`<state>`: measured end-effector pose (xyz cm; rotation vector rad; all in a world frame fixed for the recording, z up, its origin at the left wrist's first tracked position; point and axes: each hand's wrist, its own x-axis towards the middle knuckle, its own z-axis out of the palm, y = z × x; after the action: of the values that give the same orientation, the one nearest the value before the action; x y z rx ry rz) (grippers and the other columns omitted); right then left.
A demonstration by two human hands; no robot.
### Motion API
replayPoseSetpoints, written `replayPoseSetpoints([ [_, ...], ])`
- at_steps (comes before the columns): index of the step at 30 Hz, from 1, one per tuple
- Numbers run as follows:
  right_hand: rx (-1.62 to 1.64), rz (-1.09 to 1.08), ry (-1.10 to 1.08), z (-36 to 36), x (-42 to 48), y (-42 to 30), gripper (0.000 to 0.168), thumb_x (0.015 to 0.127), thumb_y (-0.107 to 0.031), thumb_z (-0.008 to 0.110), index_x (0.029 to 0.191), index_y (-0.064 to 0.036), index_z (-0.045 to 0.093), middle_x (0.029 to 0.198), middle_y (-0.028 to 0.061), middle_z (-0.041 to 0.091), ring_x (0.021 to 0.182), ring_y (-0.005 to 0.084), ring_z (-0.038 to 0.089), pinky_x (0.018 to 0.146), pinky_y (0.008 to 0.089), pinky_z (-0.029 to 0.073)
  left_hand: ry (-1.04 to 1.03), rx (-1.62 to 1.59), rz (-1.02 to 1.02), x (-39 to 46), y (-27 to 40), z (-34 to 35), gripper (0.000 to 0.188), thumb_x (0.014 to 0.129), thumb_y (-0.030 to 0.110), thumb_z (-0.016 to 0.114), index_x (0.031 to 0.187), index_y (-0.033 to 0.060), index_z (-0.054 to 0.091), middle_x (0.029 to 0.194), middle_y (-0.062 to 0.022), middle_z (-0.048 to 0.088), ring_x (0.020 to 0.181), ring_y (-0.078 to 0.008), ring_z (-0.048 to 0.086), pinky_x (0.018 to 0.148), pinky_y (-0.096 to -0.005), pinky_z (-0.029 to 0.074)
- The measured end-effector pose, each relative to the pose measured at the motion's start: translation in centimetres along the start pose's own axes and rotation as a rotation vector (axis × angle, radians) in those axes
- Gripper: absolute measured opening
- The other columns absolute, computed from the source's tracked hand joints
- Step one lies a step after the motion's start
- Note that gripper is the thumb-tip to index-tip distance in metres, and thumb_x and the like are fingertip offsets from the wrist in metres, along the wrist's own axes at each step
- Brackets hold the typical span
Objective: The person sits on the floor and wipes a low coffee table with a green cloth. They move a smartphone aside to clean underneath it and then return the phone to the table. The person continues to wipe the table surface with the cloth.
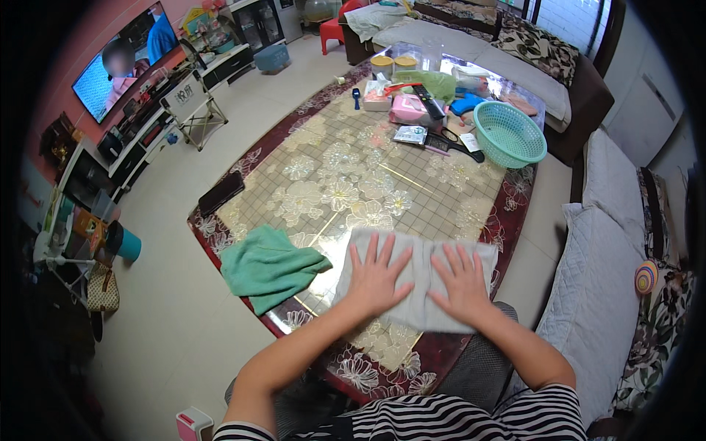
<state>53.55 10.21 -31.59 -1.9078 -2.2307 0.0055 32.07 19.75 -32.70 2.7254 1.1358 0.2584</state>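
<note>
A light grey cloth [416, 275] lies spread near the close end of a table with a floral, glossy cover [331, 182]. My left hand [375, 278] rests flat on its left part with the fingers spread. On the right part my right hand [460, 284] presses palm down, its fingers apart too. Neither hand grasps anything. A crumpled green towel [270, 267] sits to the left of the grey cloth, partly over the table's edge.
A black smartphone [221, 194] lies at the table's left edge. Farther back are a turquoise plastic basket [510, 134], a remote control [428, 102], a hairbrush [466, 150] and a pink wipes pack [413, 112]. A sofa [584, 286] stands at the right, a folding chair [190, 105] at the left.
</note>
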Motion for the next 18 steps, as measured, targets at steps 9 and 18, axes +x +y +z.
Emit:
replayPoseSetpoints([
  [9, -0.053, 0.238, 0.17, 3.5, 14.6, 10.4, 0.06, 0.09, -0.039, 0.054, 0.144, -0.016, 0.044, 0.152, 0.0164, 0.037, 0.141, 0.0373, 0.031, 0.115, 0.0563, 0.019, 0.131, 0.039, -0.135, 18.8, -2.8, 2.3, 0.068, 0.087, 0.053, 0.053, 0.148, 0.0255, 0.041, 0.157, -0.0194, 0.028, 0.144, -0.0465, 0.021, 0.105, -0.0766, 0.012],
  [18, -0.027, 0.309, 0.04, 4.5, 16.2, 12.6, 0.061, 0.088, -0.03, 0.059, 0.145, -0.014, 0.043, 0.153, 0.0155, 0.036, 0.141, 0.0378, 0.031, 0.115, 0.0557, 0.02, 0.221, -0.063, -0.251, 19.0, -1.7, 4.9, 0.068, 0.084, 0.054, 0.056, 0.144, 0.0228, 0.047, 0.155, -0.0196, 0.031, 0.145, -0.0434, 0.021, 0.107, -0.0751, 0.009],
])
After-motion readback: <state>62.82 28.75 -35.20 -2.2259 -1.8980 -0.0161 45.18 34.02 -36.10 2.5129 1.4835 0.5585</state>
